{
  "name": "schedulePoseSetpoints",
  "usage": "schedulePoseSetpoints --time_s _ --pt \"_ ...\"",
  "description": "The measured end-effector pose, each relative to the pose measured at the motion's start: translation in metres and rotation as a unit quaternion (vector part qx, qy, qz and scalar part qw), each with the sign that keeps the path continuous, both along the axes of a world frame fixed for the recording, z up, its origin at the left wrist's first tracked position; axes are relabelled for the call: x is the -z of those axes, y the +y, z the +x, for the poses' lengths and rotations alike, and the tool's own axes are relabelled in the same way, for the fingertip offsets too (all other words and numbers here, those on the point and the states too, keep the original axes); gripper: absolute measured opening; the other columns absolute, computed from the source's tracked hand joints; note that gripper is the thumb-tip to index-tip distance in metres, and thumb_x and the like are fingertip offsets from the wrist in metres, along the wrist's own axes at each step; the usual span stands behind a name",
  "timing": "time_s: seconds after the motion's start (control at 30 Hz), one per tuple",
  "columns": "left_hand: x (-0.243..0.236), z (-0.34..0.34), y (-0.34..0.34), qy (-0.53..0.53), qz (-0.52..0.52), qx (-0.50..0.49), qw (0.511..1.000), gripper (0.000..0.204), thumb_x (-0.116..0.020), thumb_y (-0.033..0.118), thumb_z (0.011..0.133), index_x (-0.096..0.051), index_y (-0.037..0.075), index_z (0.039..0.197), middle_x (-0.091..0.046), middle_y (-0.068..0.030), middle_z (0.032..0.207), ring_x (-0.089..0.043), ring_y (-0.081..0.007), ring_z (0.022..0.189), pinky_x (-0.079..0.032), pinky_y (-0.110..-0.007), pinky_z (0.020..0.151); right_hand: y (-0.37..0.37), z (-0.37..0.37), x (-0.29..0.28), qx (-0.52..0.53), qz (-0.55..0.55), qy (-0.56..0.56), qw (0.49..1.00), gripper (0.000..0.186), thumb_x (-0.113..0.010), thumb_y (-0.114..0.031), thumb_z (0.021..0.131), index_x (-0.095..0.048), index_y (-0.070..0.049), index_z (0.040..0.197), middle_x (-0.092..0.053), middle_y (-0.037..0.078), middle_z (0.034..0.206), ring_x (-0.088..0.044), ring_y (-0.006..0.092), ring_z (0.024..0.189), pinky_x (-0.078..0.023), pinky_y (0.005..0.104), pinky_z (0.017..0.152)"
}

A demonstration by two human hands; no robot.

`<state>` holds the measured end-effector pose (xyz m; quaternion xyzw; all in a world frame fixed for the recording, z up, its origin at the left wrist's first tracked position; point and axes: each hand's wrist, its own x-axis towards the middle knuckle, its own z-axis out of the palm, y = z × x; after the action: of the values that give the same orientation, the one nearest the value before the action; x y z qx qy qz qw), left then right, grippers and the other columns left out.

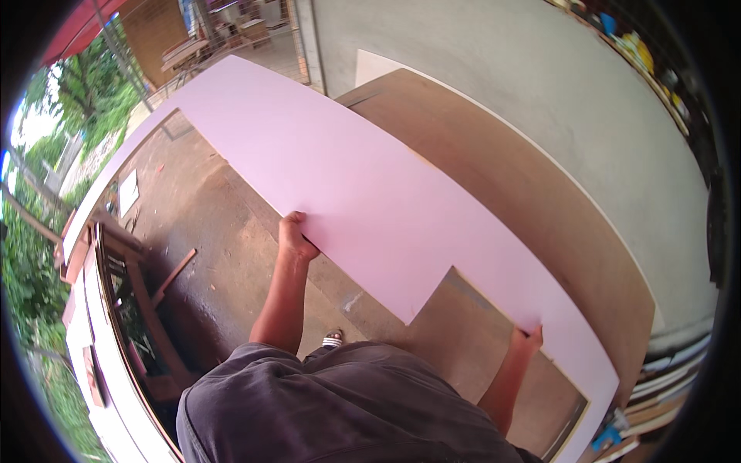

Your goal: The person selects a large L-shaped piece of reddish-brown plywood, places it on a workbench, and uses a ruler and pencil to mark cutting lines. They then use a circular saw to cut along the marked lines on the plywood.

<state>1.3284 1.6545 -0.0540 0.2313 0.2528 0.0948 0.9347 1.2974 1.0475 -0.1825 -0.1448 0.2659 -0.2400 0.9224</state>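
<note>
Past the shirt (328, 409), left fingers (293, 219) and right fingers (536, 336) clasp the pink panel's (340, 170) near edge.

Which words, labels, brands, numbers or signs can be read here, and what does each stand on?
None can be read.
Pink panel, held by the left hand and right hand: no lettering visible on its upper face.
Brown board and wall: no readable text.
Yellow item at upper right and white sheet on the floor: too small or blurred to tell.
</note>
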Motion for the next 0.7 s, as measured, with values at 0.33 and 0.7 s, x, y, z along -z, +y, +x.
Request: schedulePoseSetpoints --time_s 0.33,0.7 --pt "0.133 0.015 0.0 0.154 -0.083 -0.02 0.984 0.021 -0.042 0.019 0.081 -0.054 0.002 0.086 -0.06 -0.0124 0.09 -0.058 -0.0319 0.083 -0.051 -0.053 0.084 0.019 0.008 -0.002 0.03 0.09 0.207 0.974 0.038 -0.045 -0.028 0.096 -0.06 -0.006 0.123 -0.063 0.01 0.125 -0.059 0.0299 0.116 -0.051 0.0478 0.093" --pt "0.177 0.022 -0.005 0.226 -0.119 -0.033 0.966 0.017 -0.048 0.015 0.08 -0.052 0.002 0.089 -0.056 -0.0131 0.087 -0.057 -0.032 0.081 -0.051 -0.056 0.078 0.041 -0.037 -0.047 -0.079 -0.151 0.413 0.895 0.064 -0.056 -0.042 0.091 -0.034 -0.006 0.139 -0.044 0.011 0.111 -0.048 0.0257 0.103 -0.038 0.0467 0.101"
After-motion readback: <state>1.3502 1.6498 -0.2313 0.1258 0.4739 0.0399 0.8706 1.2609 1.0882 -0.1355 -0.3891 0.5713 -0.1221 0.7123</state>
